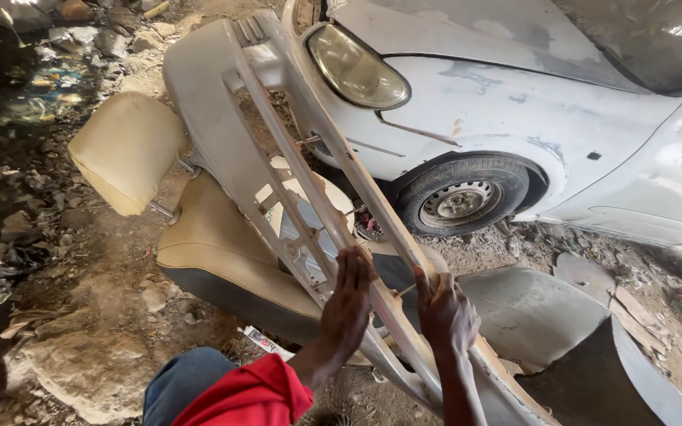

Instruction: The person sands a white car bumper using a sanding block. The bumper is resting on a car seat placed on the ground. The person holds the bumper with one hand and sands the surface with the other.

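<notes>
A long grey car bumper point(222, 118) lies tilted across a tan car seat point(207, 237), running from upper left to lower right. My left hand point(349, 304) rests flat with fingers stretched up against the bumper's inner grille bars. My right hand point(445, 312) is wrapped around the bumper's upper rail just to the right. A red sleeve and a blue-jeaned knee show at the bottom edge.
A sanded grey-white car point(530, 102) stands at the right with its headlight point(355, 69) and front wheel point(461, 201) close by. The seat's tan headrest point(124, 150) juts left. Another grey body panel point(562, 331) lies lower right. Rocks and litter cover the dirt ground at left.
</notes>
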